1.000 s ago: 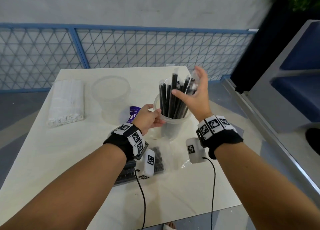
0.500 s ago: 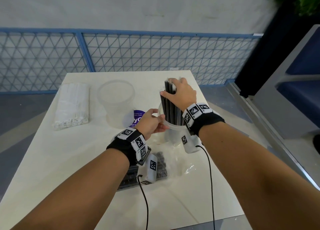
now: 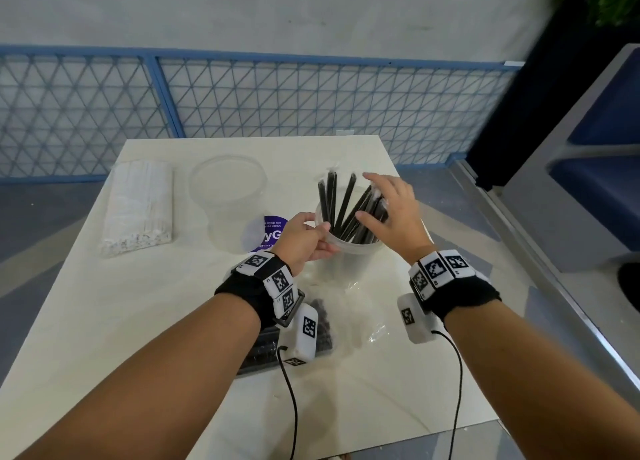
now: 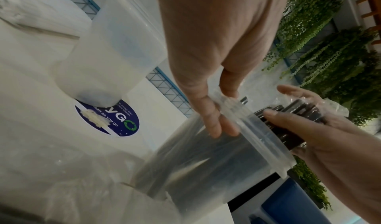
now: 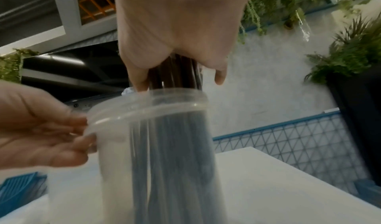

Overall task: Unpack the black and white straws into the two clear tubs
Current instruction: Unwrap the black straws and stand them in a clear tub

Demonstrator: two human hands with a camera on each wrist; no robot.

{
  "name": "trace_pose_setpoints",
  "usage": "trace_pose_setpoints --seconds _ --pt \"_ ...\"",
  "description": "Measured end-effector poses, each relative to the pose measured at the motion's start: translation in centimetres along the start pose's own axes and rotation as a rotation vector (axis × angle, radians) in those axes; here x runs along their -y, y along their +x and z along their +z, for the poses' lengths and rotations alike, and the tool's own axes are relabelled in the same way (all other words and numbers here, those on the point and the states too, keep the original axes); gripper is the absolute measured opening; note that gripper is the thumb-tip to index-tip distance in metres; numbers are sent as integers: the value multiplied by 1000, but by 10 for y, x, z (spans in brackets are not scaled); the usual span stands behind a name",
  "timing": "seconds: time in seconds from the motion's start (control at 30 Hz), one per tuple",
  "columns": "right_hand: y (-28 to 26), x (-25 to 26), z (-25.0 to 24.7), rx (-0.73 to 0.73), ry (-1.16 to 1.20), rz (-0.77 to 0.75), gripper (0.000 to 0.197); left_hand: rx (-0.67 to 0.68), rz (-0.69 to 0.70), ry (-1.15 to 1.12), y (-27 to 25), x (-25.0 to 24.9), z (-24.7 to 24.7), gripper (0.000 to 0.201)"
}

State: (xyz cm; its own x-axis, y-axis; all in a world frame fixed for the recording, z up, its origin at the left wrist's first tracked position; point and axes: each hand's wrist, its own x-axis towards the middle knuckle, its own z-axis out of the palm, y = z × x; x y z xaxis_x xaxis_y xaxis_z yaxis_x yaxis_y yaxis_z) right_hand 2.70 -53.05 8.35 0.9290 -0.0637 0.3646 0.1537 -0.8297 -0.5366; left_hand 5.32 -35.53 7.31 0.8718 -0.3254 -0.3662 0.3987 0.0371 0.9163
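Note:
A clear tub (image 3: pixel 346 249) stands at the middle of the table with several black straws (image 3: pixel 343 206) upright and fanned out in it. My left hand (image 3: pixel 306 238) pinches its near-left rim (image 4: pixel 257 138). My right hand (image 3: pixel 375 200) reaches over from the right, thumb on the near side and fingers on the far side, curled round the upper ends of the straws (image 5: pixel 173 74). Thin clear wrap (image 4: pixel 334 107) clings to those ends. A second clear tub (image 3: pixel 228 196) stands empty to the left. A sealed pack of white straws (image 3: pixel 138 206) lies at the far left.
An opened plastic bag with more black straws (image 3: pixel 322 324) lies under my left wrist near the front of the table. A purple round sticker (image 3: pixel 270 234) sits between the tubs. A blue mesh fence (image 3: pixel 311 99) runs behind the table, and its right edge (image 3: pixel 446 269) drops to the floor.
My right hand, which gripped the straws' tops as a tight upright bundle half a second ago, has shifted right and loosened, and the straws now lean and fan out. My left hand stays on the rim.

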Motion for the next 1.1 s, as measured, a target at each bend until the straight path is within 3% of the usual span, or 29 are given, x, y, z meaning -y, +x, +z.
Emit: trace_pose_setpoints --seconds 0.1,0.27,0.43,0.5,0.63,0.67,0.73,0.8,0.9,1.0,1.1 --pt "3 -3 -5 -16 75 25 79 -4 -3 -7 0 0 0 33" --pt "-1 10 -20 -28 212 97 90 1 -5 12 0 2 -2 36" --pt "-17 9 -33 -105 448 183 101 11 11 216 -2 6 -10 48" --pt "-27 7 -33 -227 540 251 78 -9 27 297 -4 8 -14 50" --pt "-49 -2 -17 -529 664 435 5 -50 108 605 -5 18 -29 44" --pt "-54 -6 -11 -534 667 507 8 -29 119 735 -4 22 -35 42" --pt "-67 -17 1 -416 635 666 19 107 59 1049 -7 31 -48 45" --pt "-80 -24 14 -197 621 783 24 261 -77 1303 -10 42 -57 56" --pt "-97 -26 35 149 643 851 23 318 -151 1393 -19 56 -63 46" --pt "-107 -19 51 388 577 782 21 283 -11 1309 -24 68 -65 5" --pt "-112 -7 59 502 518 555 23 303 82 1213 -28 70 -62 8"
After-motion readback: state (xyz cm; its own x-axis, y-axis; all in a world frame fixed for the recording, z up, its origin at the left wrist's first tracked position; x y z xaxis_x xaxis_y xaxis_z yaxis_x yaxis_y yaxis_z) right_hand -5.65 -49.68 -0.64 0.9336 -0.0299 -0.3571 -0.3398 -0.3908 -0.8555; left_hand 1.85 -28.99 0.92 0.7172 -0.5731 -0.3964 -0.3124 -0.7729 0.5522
